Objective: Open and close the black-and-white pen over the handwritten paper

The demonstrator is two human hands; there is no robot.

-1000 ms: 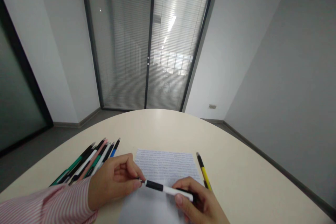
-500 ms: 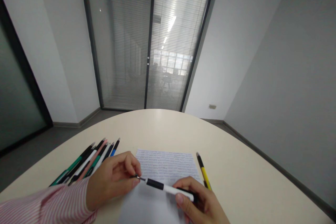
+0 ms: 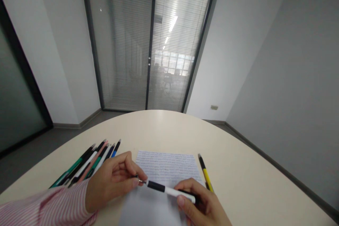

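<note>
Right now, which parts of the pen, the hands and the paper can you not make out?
All in the head view:
- Pen tip: covered by the left hand fingertips.
- Pen rear end: hidden inside the right hand.
- Right hand: its lower part is cut off by the bottom edge.
- Paper: the rows of writing are too small to read; its near edge is cut off.
- Bundle of pens: lower ends hidden behind the left hand and striped sleeve.

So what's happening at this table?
A person holds a black-and-white pen between both hands above a sheet of paper covered in writing. The left hand pinches the pen's tip end, the right hand grips its back end. A row of pens lies to the left, a yellow pen to the right.
</note>
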